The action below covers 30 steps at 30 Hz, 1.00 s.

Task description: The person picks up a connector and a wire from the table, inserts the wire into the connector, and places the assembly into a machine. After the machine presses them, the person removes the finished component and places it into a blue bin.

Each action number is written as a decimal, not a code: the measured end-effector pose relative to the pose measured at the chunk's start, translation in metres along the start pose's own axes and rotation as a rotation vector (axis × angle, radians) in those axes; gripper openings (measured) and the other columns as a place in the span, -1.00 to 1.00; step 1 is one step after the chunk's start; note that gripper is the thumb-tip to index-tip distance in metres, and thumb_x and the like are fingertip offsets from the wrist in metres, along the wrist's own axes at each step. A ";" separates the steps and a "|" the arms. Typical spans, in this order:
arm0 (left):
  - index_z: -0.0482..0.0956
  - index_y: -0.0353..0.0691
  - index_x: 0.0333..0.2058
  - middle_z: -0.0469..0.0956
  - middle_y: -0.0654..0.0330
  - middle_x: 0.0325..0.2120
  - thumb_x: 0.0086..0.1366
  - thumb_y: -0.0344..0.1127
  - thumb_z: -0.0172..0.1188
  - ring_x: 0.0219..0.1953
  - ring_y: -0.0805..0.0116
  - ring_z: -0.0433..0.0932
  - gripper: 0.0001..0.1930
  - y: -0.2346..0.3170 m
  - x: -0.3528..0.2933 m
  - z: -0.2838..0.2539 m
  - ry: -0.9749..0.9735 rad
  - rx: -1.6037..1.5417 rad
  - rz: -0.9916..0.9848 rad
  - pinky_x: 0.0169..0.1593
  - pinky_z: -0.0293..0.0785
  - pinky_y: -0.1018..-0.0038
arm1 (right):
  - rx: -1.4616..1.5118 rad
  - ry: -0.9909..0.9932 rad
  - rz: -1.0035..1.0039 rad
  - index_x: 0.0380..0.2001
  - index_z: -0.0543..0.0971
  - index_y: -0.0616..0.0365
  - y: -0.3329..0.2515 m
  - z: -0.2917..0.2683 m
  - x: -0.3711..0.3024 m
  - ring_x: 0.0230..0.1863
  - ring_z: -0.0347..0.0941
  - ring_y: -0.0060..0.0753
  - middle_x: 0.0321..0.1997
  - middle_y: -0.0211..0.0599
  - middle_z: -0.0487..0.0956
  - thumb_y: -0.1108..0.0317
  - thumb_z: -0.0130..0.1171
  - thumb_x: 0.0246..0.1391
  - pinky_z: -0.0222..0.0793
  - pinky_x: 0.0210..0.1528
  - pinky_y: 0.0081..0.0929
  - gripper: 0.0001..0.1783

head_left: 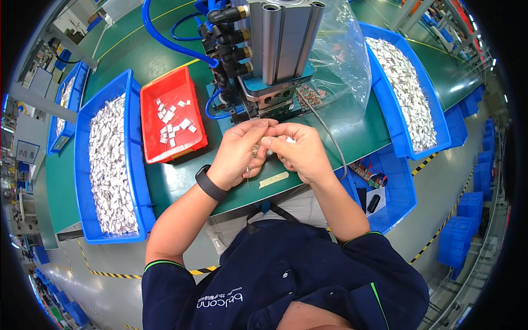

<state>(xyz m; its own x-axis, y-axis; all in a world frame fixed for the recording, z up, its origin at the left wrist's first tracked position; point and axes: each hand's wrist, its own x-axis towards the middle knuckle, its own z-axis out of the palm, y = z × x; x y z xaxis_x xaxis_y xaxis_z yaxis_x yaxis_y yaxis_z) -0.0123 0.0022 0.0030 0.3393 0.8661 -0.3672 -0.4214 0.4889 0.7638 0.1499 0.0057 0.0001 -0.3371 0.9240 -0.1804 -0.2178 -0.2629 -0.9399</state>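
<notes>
Both my hands meet just in front of the pneumatic press (280, 52), above the near edge of the green table. My left hand (237, 151) is closed, its thumb and forefinger pinched together, with thin wire leads poking out below the curled fingers. Fingertip to fingertip with it, my right hand (305, 151) is closed too. A bit of a small white part (290, 140) shows at its fingers. The fingers hide most of what they hold. Similar small white parts with wire leads (185, 124) lie scattered in the red tray (198, 118) to the left.
Blue bins full of white parts stand left (144, 192) and right (404, 146). A clear plastic bag (346, 66) and a pile of tiny clippings (311, 96) lie beside the press. Blue air hoses (165, 41) and a grey cable (330, 132) run nearby. Tape (273, 180) marks the table.
</notes>
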 end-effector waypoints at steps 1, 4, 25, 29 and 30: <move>0.44 -0.27 0.00 0.33 0.33 -0.69 0.45 -0.18 -0.07 -0.81 0.67 0.13 -0.68 0.001 0.000 0.000 -0.026 -0.010 -0.011 -0.81 -0.03 0.71 | 0.071 0.005 0.023 -0.35 0.57 0.27 -0.001 -0.001 0.001 -0.73 0.17 -0.86 -0.61 -0.44 0.50 0.39 0.21 0.13 -0.06 -0.77 -0.81 -0.86; 0.38 -0.34 0.04 0.31 0.32 -0.72 0.47 -0.22 -0.13 -0.85 0.63 0.08 -0.66 0.000 0.001 0.002 -0.047 0.015 0.014 -0.81 -0.04 0.67 | 0.158 0.053 0.069 -0.36 0.58 0.25 0.003 -0.005 0.003 -0.75 0.19 -0.84 -0.64 -0.47 0.45 0.38 0.21 0.14 -0.06 -0.79 -0.79 -0.86; 0.32 -0.24 -0.07 0.36 0.24 -0.69 0.43 -0.16 -0.02 -0.81 0.60 0.13 -0.72 0.001 -0.002 0.002 -0.112 0.046 0.004 -0.78 -0.02 0.65 | 0.098 0.054 0.080 -0.34 0.58 0.28 -0.002 -0.016 -0.002 -0.74 0.18 -0.84 -0.64 -0.51 0.43 0.25 0.31 0.09 -0.04 -0.76 -0.81 -0.73; 0.39 -0.24 -0.12 0.37 0.27 -0.68 0.40 -0.17 0.05 -0.81 0.62 0.14 -0.74 -0.001 -0.001 0.001 -0.067 0.117 0.001 -0.77 -0.01 0.65 | -0.018 0.054 0.039 -0.35 0.59 0.29 -0.013 -0.022 0.003 -0.73 0.19 -0.84 -0.64 -0.52 0.42 0.27 0.32 0.07 -0.03 -0.74 -0.81 -0.74; 0.42 -0.25 -0.15 0.37 0.29 -0.69 0.39 -0.19 0.08 -0.81 0.64 0.14 -0.76 -0.001 -0.001 0.000 -0.077 0.152 -0.008 -0.77 -0.02 0.65 | -0.050 0.077 0.012 -0.36 0.59 0.29 -0.014 -0.023 0.004 -0.72 0.19 -0.84 -0.64 -0.52 0.42 0.28 0.32 0.06 -0.03 -0.74 -0.81 -0.74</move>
<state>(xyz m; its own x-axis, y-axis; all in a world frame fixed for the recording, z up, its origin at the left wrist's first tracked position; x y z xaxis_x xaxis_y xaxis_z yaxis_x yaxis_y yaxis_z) -0.0123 0.0003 0.0024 0.4077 0.8490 -0.3362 -0.2882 0.4690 0.8348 0.1725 0.0194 0.0063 -0.2681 0.9398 -0.2120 -0.1673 -0.2621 -0.9504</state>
